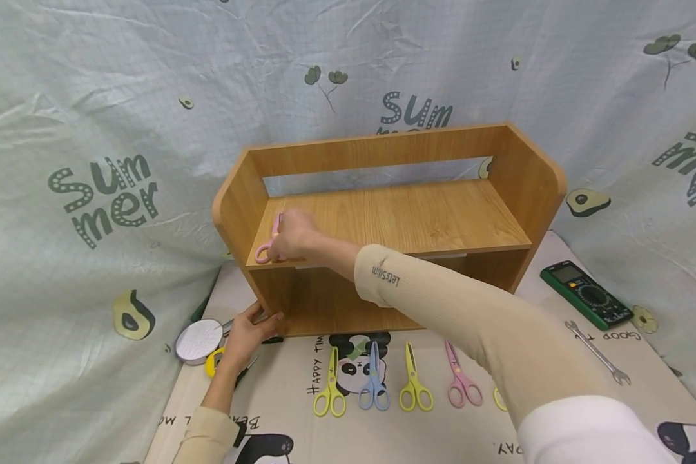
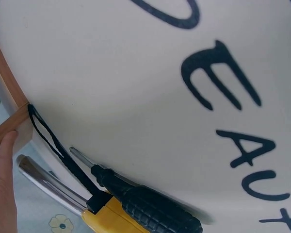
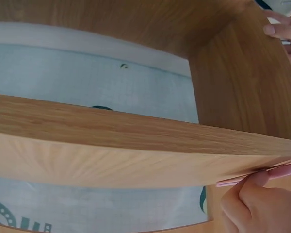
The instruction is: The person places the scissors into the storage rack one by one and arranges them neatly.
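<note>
A two-tier wooden desk shelf [image 1: 423, 216] stands on the table. At the left end of its upper board, my right hand [image 1: 294, 235] holds pink scissors [image 1: 261, 252] flat against the wood. The right wrist view also shows this right hand [image 3: 262, 206], with a pink strip of the scissors [image 3: 283, 171] by its fingers. My left hand [image 1: 248, 336] grips the lower front corner of the left side panel, thumb on the inner side and fingers outside. In the left wrist view, one finger [image 2: 6, 155] lies along the panel [image 2: 9, 127].
Several scissors lie in a row before the shelf, among them blue scissors [image 1: 374, 380] and pink scissors [image 1: 461, 380]. Left are a white round object [image 1: 200, 340], a yellow-bodied tool [image 2: 109, 218] and a black-handled screwdriver [image 2: 155, 208]. Right are a green multimeter [image 1: 586, 294] and a wrench [image 1: 597, 352].
</note>
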{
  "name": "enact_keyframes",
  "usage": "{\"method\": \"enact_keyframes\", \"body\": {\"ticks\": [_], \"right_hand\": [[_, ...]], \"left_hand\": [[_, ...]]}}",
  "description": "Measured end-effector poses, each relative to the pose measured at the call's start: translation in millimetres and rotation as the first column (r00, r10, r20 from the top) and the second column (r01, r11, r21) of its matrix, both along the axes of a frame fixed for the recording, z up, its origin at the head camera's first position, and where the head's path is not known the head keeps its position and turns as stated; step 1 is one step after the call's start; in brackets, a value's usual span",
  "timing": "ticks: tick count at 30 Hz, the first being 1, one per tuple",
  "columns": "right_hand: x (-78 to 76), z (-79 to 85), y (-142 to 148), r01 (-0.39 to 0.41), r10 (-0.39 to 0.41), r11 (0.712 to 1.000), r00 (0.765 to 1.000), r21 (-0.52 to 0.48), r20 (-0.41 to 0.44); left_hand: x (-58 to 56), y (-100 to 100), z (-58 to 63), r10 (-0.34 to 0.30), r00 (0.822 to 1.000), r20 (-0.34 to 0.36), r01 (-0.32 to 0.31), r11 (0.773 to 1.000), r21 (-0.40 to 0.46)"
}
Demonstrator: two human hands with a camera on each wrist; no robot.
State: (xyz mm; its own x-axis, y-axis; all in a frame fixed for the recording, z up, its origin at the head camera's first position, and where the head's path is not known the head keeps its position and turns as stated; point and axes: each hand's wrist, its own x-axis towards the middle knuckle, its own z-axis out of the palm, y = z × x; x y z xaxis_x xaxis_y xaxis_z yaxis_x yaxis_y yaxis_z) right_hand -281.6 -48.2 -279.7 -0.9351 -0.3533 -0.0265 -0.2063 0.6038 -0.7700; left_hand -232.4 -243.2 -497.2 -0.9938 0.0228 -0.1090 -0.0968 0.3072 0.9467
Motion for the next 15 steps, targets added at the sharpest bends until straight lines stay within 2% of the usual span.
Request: {"method": "enact_keyframes", "body": {"ticks": [5, 15], "right_hand": [[0.3, -0.5, -4.4, -0.016, 0.015, 0.999, 1.0, -0.033, -0.006], [0.8, 0.0, -7.7, -0.009, 0.009, 1.0, 1.0, -0.003, -0.029]], "left_hand": [[1.1, 0.3, -2.0, -0.001, 1.0, -0.001, 0.001, 1.0, 0.005], [0.6, -1.1, -2.5, -0.002, 1.0, -0.007, 0.002, 1.0, -0.002]]}}
